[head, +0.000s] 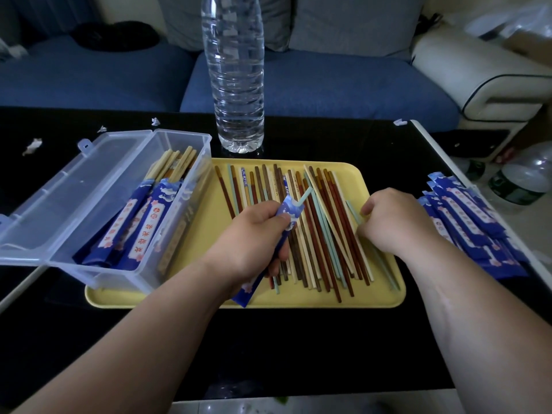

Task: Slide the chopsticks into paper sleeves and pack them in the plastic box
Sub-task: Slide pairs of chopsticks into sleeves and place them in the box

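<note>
Chopsticks [322, 234] half-sleeved, tear risk.
Grips sleeve [288, 213] in left hand [254, 234], pinches teal stick [388, 271] in right hand [394, 222]; could snag, rip paper.

Water btl [236, 70] (clear), blue sofa [89, 82]

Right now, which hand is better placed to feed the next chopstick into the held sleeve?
Right. The right hand curls its fingers around a loose light-blue chopstick on the yellow tray, while the left hand is busy gripping the blue paper sleeve, a chopstick tip protruding.
</note>
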